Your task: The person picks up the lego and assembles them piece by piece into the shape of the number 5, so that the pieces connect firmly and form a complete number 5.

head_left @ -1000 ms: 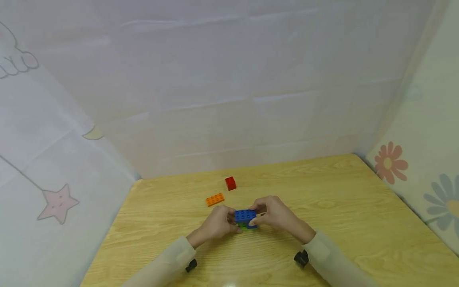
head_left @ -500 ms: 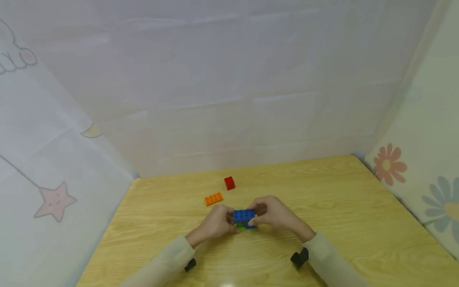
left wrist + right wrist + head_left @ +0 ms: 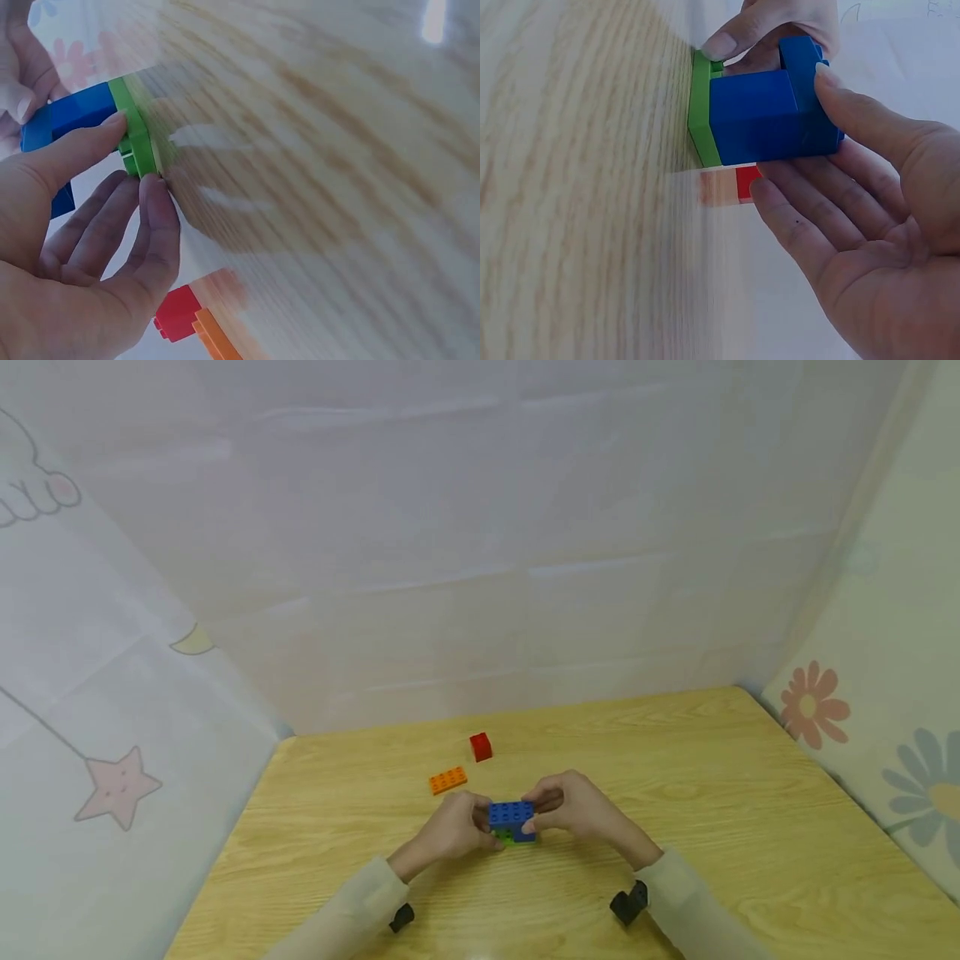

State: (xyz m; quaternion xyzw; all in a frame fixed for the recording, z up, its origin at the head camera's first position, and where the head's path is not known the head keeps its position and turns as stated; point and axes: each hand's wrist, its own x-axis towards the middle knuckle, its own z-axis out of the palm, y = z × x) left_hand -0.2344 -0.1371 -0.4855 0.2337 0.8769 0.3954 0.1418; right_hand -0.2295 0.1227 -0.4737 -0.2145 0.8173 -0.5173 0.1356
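Observation:
Near the table's front centre, both hands hold a small stack of toy building bricks. Its base is a green plate, lying close against the wooden table. On the base's right end stands a blue brick, topped by a studded blue plate that overhangs to the left. My left hand pinches the green plate's left end between thumb and fingertips. From the other side, my right hand grips the blue pieces, thumb on the near face and fingers behind.
An orange studded plate lies just beyond the left hand. Farther back sits a red brick. The wooden table ends at a pale cloth backdrop, with more printed cloth on both sides.

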